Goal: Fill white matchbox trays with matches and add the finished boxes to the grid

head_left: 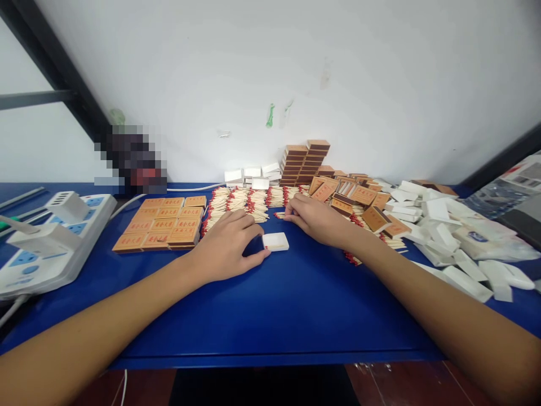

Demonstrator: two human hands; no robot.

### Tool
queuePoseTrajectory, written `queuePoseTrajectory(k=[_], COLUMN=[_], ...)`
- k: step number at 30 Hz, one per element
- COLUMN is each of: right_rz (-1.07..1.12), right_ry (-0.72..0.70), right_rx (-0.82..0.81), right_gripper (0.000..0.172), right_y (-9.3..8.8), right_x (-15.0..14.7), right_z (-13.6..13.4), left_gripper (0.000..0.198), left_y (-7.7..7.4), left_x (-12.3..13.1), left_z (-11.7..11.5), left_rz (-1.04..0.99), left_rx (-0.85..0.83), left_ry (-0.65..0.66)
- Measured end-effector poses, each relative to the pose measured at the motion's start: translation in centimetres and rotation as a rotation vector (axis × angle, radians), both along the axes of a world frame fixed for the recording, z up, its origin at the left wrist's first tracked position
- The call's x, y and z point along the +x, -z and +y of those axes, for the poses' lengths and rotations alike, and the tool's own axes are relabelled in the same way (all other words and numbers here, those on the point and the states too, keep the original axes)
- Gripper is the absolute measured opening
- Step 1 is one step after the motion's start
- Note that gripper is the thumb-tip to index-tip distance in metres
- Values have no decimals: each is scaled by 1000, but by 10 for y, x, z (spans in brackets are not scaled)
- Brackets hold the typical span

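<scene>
My left hand (pixel 230 246) rests on the blue table, thumb and forefinger closed about the left end of a small white matchbox tray (pixel 276 241). A few matches show inside the tray, with red heads at its left end. Just beyond it, my right hand (pixel 310 219) is pinched at the near edge of the loose matches (pixel 237 204). Some match ends (pixel 279 215) stick out to the left of its fingertips; how many it holds is hidden.
Orange matchboxes (pixel 163 224) lie in rows at left, beside a power strip (pixel 84 242). Matchbox sleeves stand in a stack (pixel 305 163) by the wall, and more lie in a heap (pixel 366 197). White trays (pixel 439 223) are piled at right.
</scene>
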State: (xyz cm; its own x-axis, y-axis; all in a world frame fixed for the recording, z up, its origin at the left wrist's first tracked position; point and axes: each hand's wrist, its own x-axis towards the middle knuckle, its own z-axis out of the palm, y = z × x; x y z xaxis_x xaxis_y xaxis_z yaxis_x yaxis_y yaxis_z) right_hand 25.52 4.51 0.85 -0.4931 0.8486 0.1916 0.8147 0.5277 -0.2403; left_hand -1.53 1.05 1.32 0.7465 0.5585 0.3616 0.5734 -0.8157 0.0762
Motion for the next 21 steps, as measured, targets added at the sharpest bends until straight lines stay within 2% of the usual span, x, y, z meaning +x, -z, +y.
queuePoseTrajectory(k=[5,15,21], right_rz=[28,17,121], right_ry=[21,34,-28], right_rx=[-37,-34,-17], right_gripper=[11,14,17], right_y=[-4,-1,-17], right_x=[-2,-3,-7], right_z=[-3,-1,-17], left_gripper=[31,31,30], left_y=[1,1,1], left_x=[0,0,-1], left_z=[0,0,0], left_rz=[2,-3,-7], left_rx=[4,17,31], left_ry=[1,8,-20])
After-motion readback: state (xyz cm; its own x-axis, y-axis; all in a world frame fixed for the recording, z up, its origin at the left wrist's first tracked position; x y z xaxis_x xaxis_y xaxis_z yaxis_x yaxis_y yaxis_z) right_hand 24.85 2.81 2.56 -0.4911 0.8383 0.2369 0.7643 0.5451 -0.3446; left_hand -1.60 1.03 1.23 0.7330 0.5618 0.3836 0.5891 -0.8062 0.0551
